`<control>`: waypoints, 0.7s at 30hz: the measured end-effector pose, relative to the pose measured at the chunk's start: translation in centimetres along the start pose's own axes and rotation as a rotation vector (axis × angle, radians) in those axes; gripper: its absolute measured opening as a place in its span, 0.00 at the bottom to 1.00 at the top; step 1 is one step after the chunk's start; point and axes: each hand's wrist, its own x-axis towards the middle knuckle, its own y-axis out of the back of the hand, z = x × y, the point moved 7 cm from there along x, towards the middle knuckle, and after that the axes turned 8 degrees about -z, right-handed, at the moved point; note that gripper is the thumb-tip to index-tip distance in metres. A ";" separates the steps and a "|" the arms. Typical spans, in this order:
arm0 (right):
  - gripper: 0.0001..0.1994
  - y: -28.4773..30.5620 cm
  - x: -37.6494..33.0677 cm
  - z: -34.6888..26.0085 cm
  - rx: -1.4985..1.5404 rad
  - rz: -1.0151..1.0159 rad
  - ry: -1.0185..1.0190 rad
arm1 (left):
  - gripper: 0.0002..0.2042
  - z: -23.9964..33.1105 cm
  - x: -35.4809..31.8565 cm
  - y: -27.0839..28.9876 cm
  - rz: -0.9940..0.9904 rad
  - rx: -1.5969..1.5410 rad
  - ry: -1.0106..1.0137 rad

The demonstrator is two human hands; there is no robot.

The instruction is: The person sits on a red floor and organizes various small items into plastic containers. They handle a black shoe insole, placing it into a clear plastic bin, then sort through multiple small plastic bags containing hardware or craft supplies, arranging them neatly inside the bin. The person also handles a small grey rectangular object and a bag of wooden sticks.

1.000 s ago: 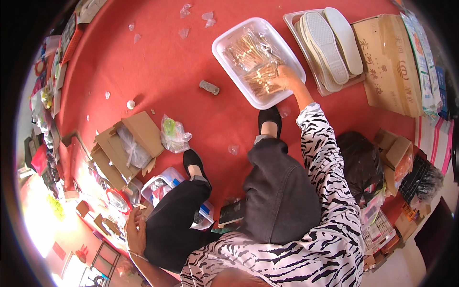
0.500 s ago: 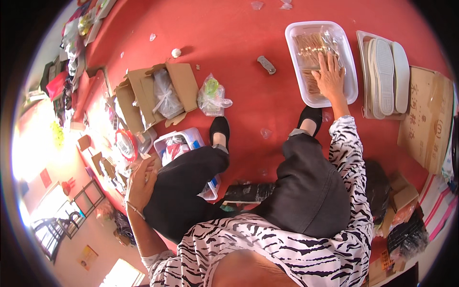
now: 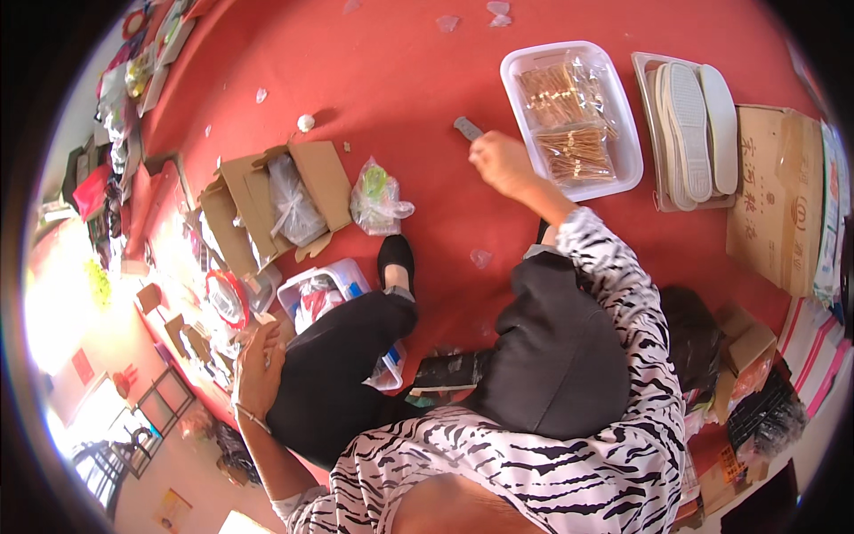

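Note:
My right hand (image 3: pixel 509 166) reaches over the red floor, somewhat smeared, its fingers curled in over the near end of a small grey tool (image 3: pixel 467 128). The far end of that tool sticks out past my fingertips, and its exact kind is unclear. Just right of the hand stands a white plastic basin (image 3: pixel 632 133). Inside it lie clear packets of thin brown sticks (image 3: pixel 576 153) with pale marks along them. My left hand (image 3: pixel 259 367), fingers loosely extended, rests against my left thigh and holds nothing visible.
A tray of pale shoe soles (image 3: pixel 685 133) and a large cardboard box (image 3: pixel 774 196) stand at right. An open carton (image 3: pixel 322 182), a clear bag with something green (image 3: pixel 380 198) and a white bin (image 3: pixel 354 278) are at left. Plastic scraps lie on the floor.
My right hand has left the packets in the basin and moved left to the grey tool, its fingers going from spread to curled. The view has shifted slightly; my left hand stays put.

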 end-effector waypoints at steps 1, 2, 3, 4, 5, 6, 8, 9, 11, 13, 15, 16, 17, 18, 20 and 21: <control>0.06 -3.6 0.5 0.6 -0.067 -0.119 0.075 | 0.15 0.4 0.3 0.1 -0.002 0.004 0.002; 0.06 -5.0 0.7 -0.6 -0.014 -0.203 0.129 | 0.15 0.2 0.0 0.0 0.003 0.023 0.005; 0.05 -5.7 1.2 -0.8 -0.110 -0.235 0.044 | 0.15 0.3 0.0 -0.1 -0.004 0.007 0.022; 0.05 -5.4 2.0 -0.3 -0.185 -0.091 -0.031 | 0.15 0.7 0.1 0.0 -0.011 -0.009 0.037; 0.05 -5.0 2.7 0.2 -0.255 0.049 -0.099 | 0.15 0.7 -0.2 0.0 -0.015 -0.026 0.062; 0.05 -4.8 3.0 0.8 -0.312 0.105 -0.131 | 0.16 0.4 -0.3 -0.1 0.002 0.003 0.029; 0.05 -4.3 3.4 2.2 -0.427 0.216 -0.197 | 0.16 -0.1 -0.2 -0.3 -0.008 -0.003 0.030; 0.06 -4.9 3.7 3.5 -0.438 0.163 -0.210 | 0.16 0.0 -0.1 -0.2 -0.014 -0.004 0.028; 0.11 -5.6 4.2 5.5 -0.462 0.056 -0.237 | 0.16 0.2 0.0 -0.2 -0.022 -0.024 0.047; 0.10 -5.1 4.6 7.5 -0.334 0.038 -0.372 | 0.16 0.7 0.3 0.1 -0.023 -0.029 0.039; 0.09 -4.6 4.9 8.5 -0.027 -0.109 -0.546 | 0.16 0.2 -0.1 0.1 -0.005 -0.034 0.041; 0.09 -4.5 4.6 9.0 0.283 -0.232 -0.515 | 0.16 0.3 -0.1 0.1 -0.002 -0.036 0.020; 0.09 -5.3 3.4 8.9 0.817 -0.263 -0.598 | 0.17 0.2 -0.2 0.2 0.006 -0.041 0.003; 0.09 -4.8 3.0 7.5 0.900 -0.275 -0.583 | 0.17 0.0 -0.6 0.2 0.018 -0.048 -0.006; 0.10 -3.2 2.3 4.6 1.039 -0.310 -0.512 | 0.17 0.0 -1.0 0.4 0.026 -0.002 -0.038; 0.10 -2.1 2.1 3.3 1.094 -0.332 -0.456 | 0.17 0.3 -1.1 0.5 0.029 0.017 -0.062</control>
